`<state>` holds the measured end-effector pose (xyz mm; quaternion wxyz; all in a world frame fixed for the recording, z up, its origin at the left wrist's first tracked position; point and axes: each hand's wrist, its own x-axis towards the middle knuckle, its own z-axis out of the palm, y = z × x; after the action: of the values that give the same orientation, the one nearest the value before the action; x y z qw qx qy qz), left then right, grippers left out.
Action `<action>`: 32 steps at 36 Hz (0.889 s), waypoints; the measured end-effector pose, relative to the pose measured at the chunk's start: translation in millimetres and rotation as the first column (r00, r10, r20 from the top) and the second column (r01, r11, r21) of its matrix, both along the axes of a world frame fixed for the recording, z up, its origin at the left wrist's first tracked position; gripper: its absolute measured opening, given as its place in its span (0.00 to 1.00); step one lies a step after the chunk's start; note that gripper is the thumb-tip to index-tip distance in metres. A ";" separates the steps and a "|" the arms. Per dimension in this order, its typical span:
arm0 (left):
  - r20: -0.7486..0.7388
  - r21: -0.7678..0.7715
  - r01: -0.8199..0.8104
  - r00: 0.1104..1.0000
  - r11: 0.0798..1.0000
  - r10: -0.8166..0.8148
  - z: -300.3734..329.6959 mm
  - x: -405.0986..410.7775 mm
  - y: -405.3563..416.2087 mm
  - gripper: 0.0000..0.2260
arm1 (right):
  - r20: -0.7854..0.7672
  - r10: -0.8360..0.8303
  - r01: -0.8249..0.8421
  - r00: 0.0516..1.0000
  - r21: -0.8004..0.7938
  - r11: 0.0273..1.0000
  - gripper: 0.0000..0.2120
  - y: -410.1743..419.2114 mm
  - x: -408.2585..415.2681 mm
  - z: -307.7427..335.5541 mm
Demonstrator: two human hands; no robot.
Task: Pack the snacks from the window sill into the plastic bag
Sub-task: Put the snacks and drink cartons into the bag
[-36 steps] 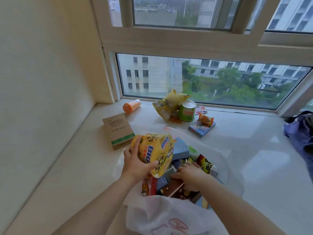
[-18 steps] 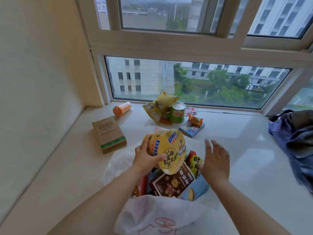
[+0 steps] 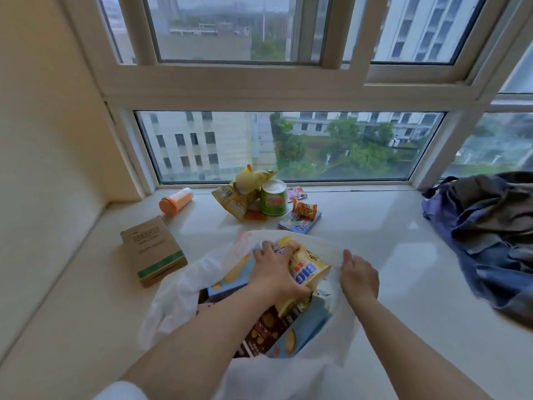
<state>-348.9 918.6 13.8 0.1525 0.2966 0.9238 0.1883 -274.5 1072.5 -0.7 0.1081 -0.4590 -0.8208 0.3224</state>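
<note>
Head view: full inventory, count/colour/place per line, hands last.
plastic bag: 1, white, near middle of sill, open
yellow BIG packet: 1, yellow, in bag mouth
boxes in bag: several, blue and brown, count unclear
green can: 1, by the window
yellow snack bags: 2 or so, left of can
blue box: 1, right of can, orange packet on top
red packet: 1, behind
orange bottle: 1, lying, far left
cardboard box: 1, brown, left
clothes: pile, blue-grey, right
left hand: grips yellow packet
right hand: holds bag edge
</note>
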 end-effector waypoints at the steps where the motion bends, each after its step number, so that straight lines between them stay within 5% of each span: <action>1: -0.034 0.009 -0.006 0.999 1.000 0.006 -1.8 0.5 7.4 0.43 | -0.020 0.001 -0.001 1.000 0.006 1.000 0.24 0.2 1.3 -1.0; 6: -0.130 -0.001 0.043 0.991 0.999 -0.043 -18.0 5.7 22.9 0.42 | -0.090 0.064 -0.064 0.994 0.003 0.998 0.23 9.0 5.0 -1.6; 13: 0.047 -0.183 0.299 0.954 0.937 -0.295 -15.1 11.8 22.7 0.43 | -0.125 0.061 -0.061 0.990 0.003 0.998 0.21 23.5 14.7 -3.4; 21: 0.076 -0.113 0.124 0.990 0.986 -0.116 -38.5 25.7 53.0 0.41 | -0.117 0.133 -0.133 0.984 0.004 0.991 0.22 24.5 24.0 -6.0; 28: 0.141 -0.059 0.092 0.986 0.994 -0.083 -40.0 36.5 48.9 0.43 | 0.094 0.279 -0.289 0.956 0.112 0.951 0.18 32.1 22.8 -0.6; 32: 0.247 0.005 0.017 0.969 1.000 -0.018 -25.5 26.9 34.9 0.36 | 0.209 0.281 -0.325 0.937 0.220 0.920 0.16 29.2 13.3 4.9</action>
<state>-322.0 953.6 -11.7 0.2677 0.2792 0.8946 0.2238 -261.2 1101.7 4.2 0.0422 -0.3346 -0.9225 0.1876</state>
